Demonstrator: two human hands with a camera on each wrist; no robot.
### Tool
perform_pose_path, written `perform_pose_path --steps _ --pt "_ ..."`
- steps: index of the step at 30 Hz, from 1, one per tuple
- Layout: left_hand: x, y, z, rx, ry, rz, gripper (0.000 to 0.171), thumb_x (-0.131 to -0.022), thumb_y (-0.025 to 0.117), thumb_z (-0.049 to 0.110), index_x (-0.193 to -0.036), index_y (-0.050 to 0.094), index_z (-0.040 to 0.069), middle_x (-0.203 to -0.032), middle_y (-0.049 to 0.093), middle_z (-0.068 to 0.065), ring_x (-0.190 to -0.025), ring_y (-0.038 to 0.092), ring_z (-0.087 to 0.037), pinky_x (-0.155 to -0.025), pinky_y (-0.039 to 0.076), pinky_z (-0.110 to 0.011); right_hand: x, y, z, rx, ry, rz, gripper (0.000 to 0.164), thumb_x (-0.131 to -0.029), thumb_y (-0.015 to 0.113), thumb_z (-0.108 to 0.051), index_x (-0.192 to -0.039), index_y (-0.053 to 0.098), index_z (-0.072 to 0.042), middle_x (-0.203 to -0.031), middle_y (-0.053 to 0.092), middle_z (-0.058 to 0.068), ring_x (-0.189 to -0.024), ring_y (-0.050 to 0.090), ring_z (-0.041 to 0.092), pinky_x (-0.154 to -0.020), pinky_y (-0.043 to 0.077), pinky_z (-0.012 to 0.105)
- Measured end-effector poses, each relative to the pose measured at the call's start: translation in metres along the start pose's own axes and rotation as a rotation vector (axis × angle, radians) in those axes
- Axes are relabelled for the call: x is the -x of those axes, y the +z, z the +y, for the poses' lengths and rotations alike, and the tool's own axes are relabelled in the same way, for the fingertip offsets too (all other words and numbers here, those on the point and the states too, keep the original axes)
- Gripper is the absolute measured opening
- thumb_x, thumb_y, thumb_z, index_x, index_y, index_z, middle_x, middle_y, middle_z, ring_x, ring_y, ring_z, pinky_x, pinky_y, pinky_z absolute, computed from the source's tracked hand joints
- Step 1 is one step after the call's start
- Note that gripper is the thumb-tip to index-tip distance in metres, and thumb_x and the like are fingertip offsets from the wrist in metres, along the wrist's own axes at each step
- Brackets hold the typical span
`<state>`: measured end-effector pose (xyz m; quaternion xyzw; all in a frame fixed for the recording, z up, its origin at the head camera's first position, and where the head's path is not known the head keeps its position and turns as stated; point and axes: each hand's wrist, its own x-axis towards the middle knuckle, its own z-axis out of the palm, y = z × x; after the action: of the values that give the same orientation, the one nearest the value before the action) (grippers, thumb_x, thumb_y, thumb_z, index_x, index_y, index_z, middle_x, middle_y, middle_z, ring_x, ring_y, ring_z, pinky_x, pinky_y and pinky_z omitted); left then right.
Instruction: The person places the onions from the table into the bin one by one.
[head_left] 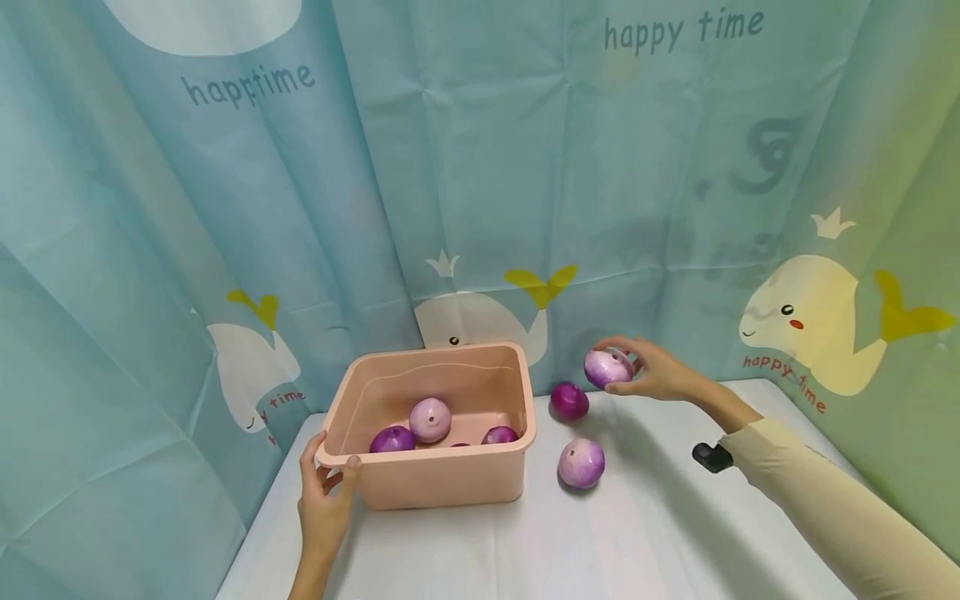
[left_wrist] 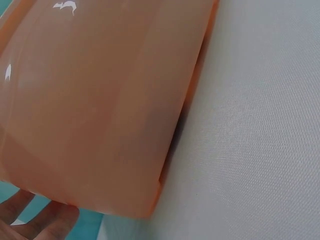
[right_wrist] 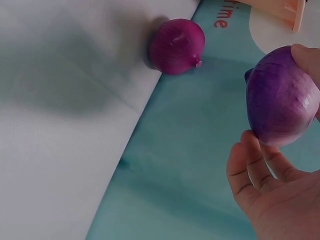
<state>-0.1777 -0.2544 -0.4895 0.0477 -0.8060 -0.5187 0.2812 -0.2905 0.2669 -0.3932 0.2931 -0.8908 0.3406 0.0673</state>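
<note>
At the front left corner of a pink plastic bin [head_left: 442, 482], my left hand [head_left: 324, 500] grips the rim, thumb on the near side. Its fingertips also show at the bin's edge in the left wrist view. To the right of the bin, my right hand [head_left: 651, 371] holds a pale purple onion [head_left: 606, 368] above the table, pinched between thumb and fingers. Inside the bin lie several onions, among them a pale one [head_left: 431, 419] and a dark purple one [head_left: 392, 439]; the front wall partly hides some of them.
On the white table [head_left: 480, 550], a dark magenta onion [head_left: 569, 402] sits right of the bin near the back edge. A pale purple onion [head_left: 581, 463] lies closer to me. A blue curtain [head_left: 480, 208] with whale prints hangs directly behind the table.
</note>
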Motion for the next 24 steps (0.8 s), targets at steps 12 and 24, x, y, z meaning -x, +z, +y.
perform_pose_path --steps 12,24 --pt "0.001 -0.001 0.0 0.002 -0.01 -0.006 0.065 -0.102 0.065 0.023 -0.159 0.033 0.025 -0.157 0.044 -0.014 -0.111 0.048 0.012 -0.088 0.045 -0.008 -0.005 -0.005 -0.003 -0.024 -0.047 -0.03 0.059 -0.083 0.087 -0.019 -0.136 0.061 -0.011 -0.127 0.064 0.01 -0.098 0.059 0.025 -0.077 0.056 0.045" --pt "-0.001 0.0 -0.001 0.029 0.017 -0.007 0.067 -0.101 0.065 0.02 -0.159 0.033 0.024 -0.157 0.043 -0.012 -0.113 0.048 0.012 -0.09 0.045 -0.01 -0.033 -0.029 -0.033 0.024 -0.019 -0.222 0.058 -0.086 0.083 -0.017 -0.138 0.058 -0.016 -0.129 0.06 0.011 -0.09 0.062 0.022 -0.076 0.056 0.037"
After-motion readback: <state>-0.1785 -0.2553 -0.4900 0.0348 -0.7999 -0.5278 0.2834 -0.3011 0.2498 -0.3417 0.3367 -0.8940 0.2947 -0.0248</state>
